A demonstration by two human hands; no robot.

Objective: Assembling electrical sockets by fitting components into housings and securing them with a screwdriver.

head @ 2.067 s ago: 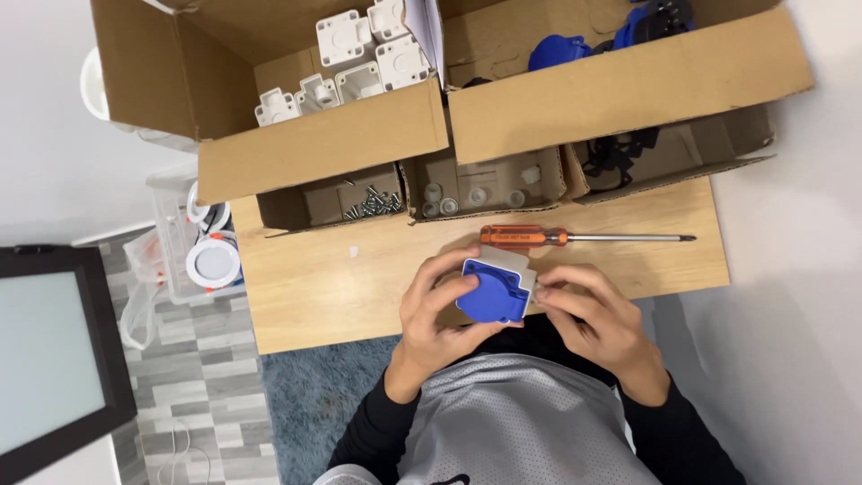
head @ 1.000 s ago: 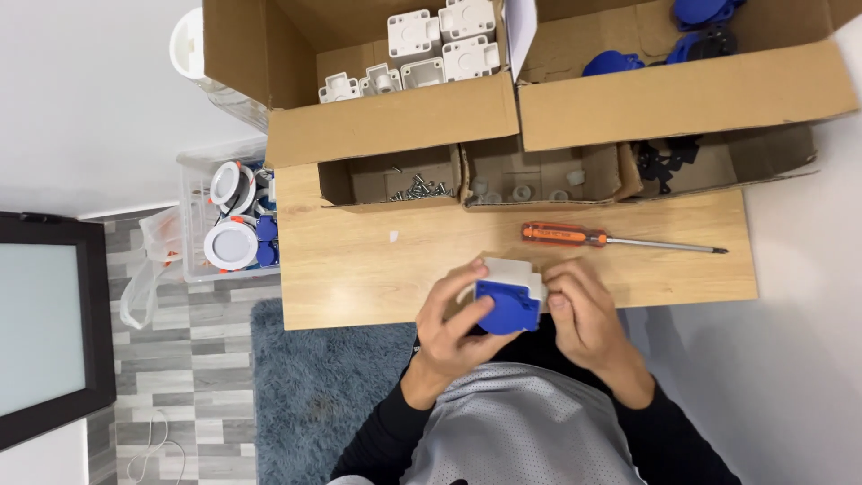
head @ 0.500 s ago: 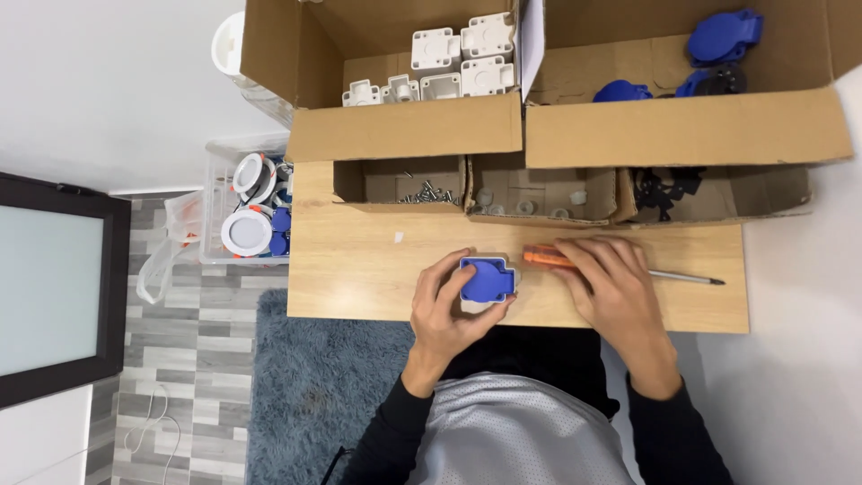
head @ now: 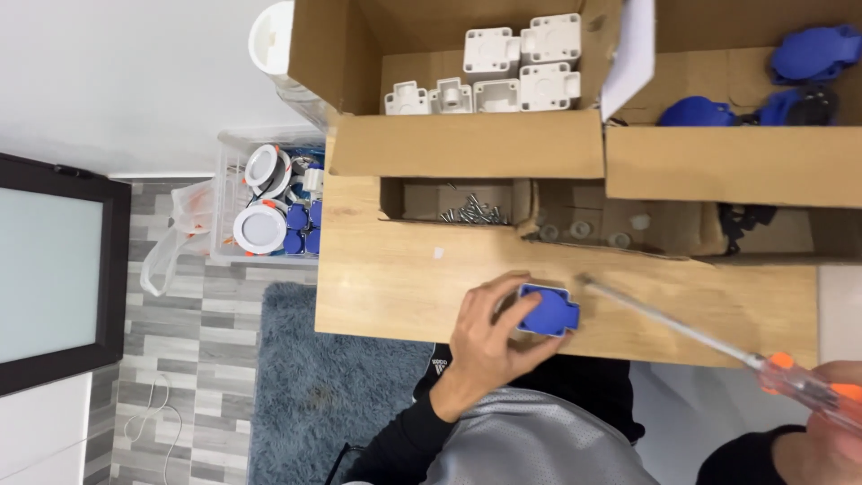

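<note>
My left hand [head: 489, 334] grips a blue and white socket part [head: 549, 310] and presses it against the wooden table [head: 395, 287] near its front edge. At the lower right my right hand [head: 822, 440] holds a screwdriver [head: 718, 346] by its orange handle. Its long metal shaft slants up to the left, and the tip sits just right of the blue part.
Open cardboard boxes line the back of the table: white housings [head: 503, 63], blue covers [head: 790, 72], screws [head: 471, 213], small fittings [head: 584, 232]. A clear bin [head: 269, 207] of round white and blue parts stands left of the table. A grey rug [head: 332, 395] lies below.
My right hand picked the screwdriver up off the table and drew back to the lower right, its tip now aimed at the blue part. My left hand set the part down on the table.
</note>
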